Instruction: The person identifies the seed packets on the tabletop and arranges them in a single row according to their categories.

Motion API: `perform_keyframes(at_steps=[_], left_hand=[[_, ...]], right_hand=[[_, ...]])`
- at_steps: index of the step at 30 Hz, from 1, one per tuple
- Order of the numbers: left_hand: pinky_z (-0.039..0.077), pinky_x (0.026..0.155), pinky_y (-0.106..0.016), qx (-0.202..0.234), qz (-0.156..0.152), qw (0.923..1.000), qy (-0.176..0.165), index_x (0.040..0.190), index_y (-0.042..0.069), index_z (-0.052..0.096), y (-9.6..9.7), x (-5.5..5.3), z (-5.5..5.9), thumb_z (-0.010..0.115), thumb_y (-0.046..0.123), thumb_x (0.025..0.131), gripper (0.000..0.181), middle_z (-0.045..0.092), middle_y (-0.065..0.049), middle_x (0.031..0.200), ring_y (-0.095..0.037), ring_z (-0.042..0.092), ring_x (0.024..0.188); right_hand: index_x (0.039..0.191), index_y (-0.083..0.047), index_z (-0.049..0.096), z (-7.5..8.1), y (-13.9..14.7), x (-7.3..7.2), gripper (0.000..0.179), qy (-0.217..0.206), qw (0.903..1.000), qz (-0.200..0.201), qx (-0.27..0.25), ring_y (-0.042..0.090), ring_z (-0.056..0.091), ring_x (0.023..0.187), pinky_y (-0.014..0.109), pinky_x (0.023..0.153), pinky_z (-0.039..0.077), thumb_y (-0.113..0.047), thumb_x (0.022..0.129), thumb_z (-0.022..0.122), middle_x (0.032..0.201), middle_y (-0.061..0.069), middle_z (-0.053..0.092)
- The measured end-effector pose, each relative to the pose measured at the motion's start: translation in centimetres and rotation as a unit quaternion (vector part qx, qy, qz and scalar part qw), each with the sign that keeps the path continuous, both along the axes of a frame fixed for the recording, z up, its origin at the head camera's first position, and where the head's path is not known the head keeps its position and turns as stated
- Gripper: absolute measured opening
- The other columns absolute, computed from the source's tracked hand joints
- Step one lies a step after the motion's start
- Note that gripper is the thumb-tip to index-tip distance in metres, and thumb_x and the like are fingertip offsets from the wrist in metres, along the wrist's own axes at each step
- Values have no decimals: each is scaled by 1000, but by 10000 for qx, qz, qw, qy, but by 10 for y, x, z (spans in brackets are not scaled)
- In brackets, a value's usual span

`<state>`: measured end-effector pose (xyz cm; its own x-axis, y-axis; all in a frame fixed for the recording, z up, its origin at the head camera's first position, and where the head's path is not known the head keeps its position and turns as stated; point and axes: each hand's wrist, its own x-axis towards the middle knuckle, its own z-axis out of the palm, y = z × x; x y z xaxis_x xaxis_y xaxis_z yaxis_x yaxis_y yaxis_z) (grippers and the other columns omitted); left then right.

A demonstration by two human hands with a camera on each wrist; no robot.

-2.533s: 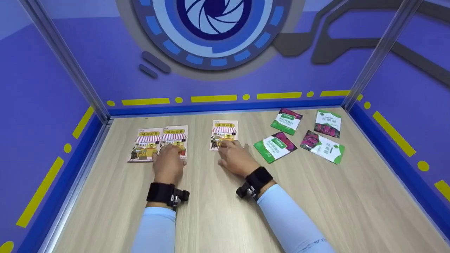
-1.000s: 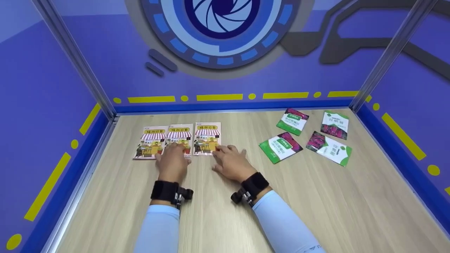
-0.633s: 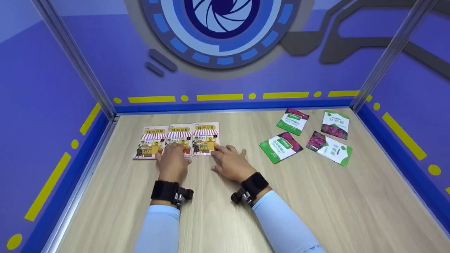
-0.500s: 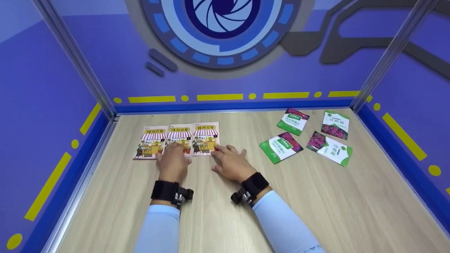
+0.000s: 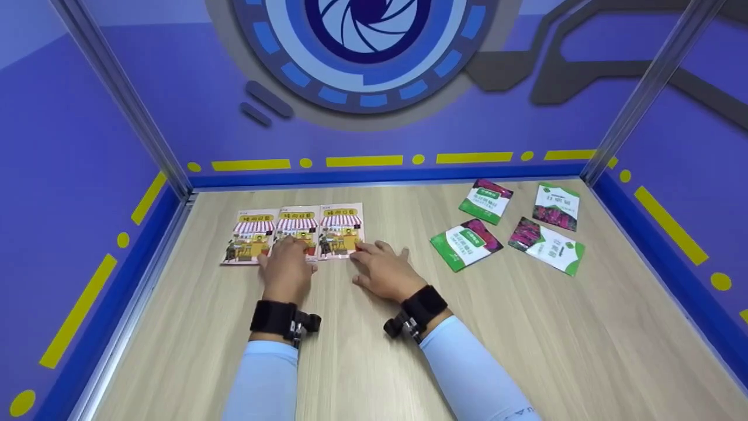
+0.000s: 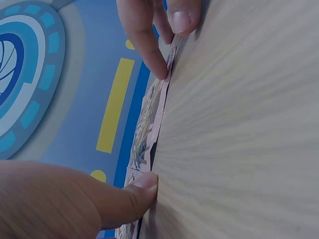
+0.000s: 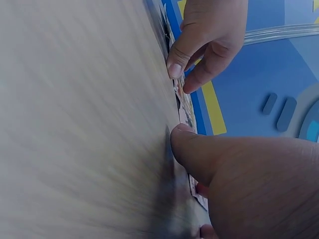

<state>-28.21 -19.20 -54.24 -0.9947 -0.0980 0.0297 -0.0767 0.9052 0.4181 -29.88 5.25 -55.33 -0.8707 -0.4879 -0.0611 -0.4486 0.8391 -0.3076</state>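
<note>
Looks forward and down from the head, farthest back, over desk (image 5: 350,362) to back wall (image 5: 181,111). From each wrist, skims low and close toward that wall, turned sideways (desk to the right from the left wrist, to the left from the right). Across both wrist views, shares left hand (image 5: 287,269), right hand (image 5: 387,270) and pink packets (image 5: 340,228).

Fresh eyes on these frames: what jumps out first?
Probably the big round blue shutter graphic on the purple back wall. Next, a row of three pink packets left of centre on the wooden table, left hand over the middle one, right hand at the right one's near corner. Four green and white flower packets lie askew at right.
</note>
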Motion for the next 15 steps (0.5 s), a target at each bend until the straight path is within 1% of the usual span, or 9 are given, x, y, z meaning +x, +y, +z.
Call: perform_keyframes(at_steps=[5,8,12,15], left_hand=[[33,125,-72,-129,-72,9999,84,149,9,72,0,-1,1,88,22,99,53,58,-17,167,-41,53,155],[33,124,-72,-220,-132,9996,88,148,9,72,2,-1,1,89,22,98,54,59,-18,166,-42,53,154],[30,126,-79,-174,-230,9996,21,151,9,71,10,-2,3,92,21,96,60,58,-19,166,-44,52,155],[24,132,-82,-146,-334,9993,-102,156,10,68,18,-1,3,96,23,93,71,51,-20,174,-44,47,163]], right_hand=[[170,-27,54,6,3,-1,61,-10,10000,-30,10,39,40,170,92,123,31,-41,112,69,184,0,42],[170,-26,54,12,9,-2,62,-19,9998,-200,-16,39,41,169,90,125,32,-38,111,69,183,2,45],[168,-23,57,24,31,-6,59,17,9983,-583,-71,38,43,168,83,131,32,-33,110,70,180,7,49],[164,-16,61,28,57,-10,55,135,9968,-759,-194,41,47,165,74,133,37,-26,111,69,176,14,52]])
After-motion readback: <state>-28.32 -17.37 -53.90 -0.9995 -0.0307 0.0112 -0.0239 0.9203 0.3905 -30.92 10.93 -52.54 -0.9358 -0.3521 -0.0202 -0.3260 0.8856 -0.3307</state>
